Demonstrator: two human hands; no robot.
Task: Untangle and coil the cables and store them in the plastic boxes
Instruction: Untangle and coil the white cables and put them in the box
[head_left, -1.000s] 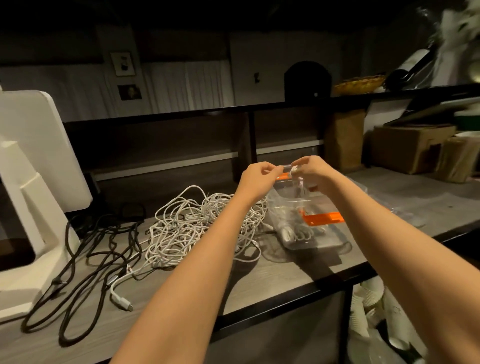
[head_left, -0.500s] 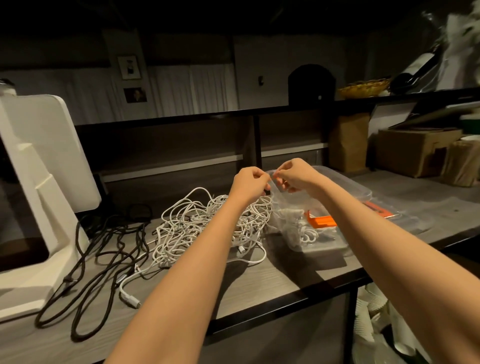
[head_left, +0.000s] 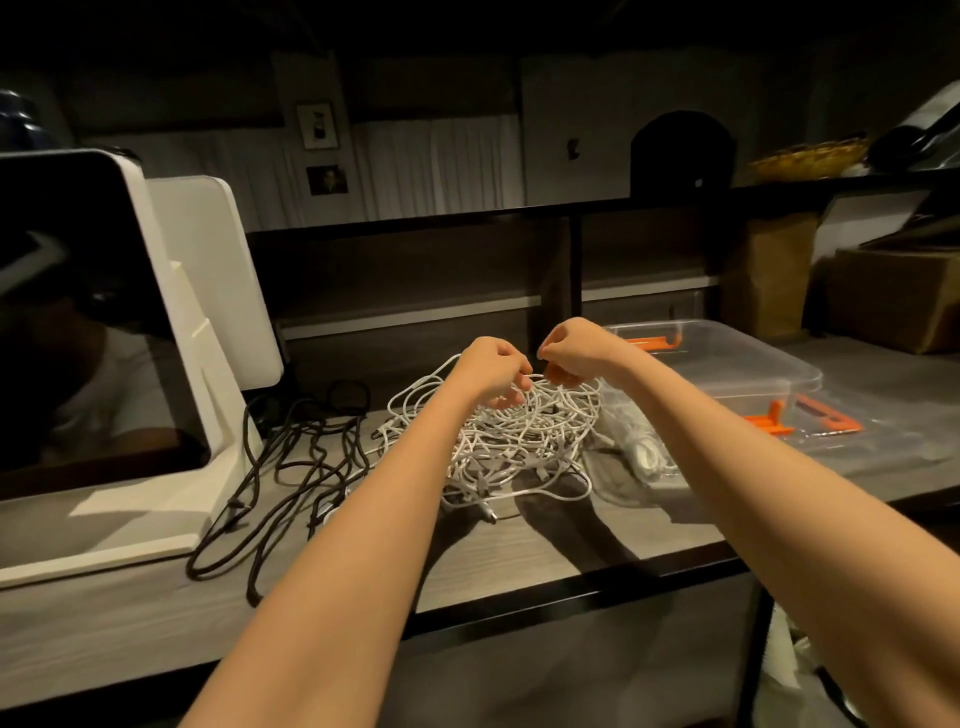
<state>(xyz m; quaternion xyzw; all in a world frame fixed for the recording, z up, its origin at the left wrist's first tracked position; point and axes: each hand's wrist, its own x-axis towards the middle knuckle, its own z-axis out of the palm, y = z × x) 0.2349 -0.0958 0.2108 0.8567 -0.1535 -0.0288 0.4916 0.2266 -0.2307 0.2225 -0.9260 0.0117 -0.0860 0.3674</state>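
Near edge, lower half of frame: both forearms are reaching in from the bottom corners and converging mid-frame, so the work is happening at arm's length over the wooden counter (head_left: 519, 561)

Just past them, centre-left: the black cable (head_left: 291, 467) is lying in loose loops on the counter, running back toward the base of the white machine (head_left: 208, 291) at left. Nobody's touching it, probably parked for later

Centre: the white cable tangle (head_left: 519, 436) is sitting in one heap, one plug end trailing toward the near edge. Left hand (head_left: 493, 371) and right hand (head_left: 571, 351) are hovering close together over the top of the heap, fingers curled. Left is pinching a white strand at the crown of the pile. Right looks like it's pinching something too, with an orange bit showing under the fingers, but it's too dim to say whether that's a strand or a clip. Working from the top makes sense: they're lifting one strand clear so the knot loosens under its own weight

Right of the heap, touching its edge: a clear plastic box (head_left: 727, 374) with orange latches, open, lid (head_left: 852, 431) lying flat beyond it at right. Some coiled white cable is already sitting inside near the front wall, so storage is staying within reach of the right hand
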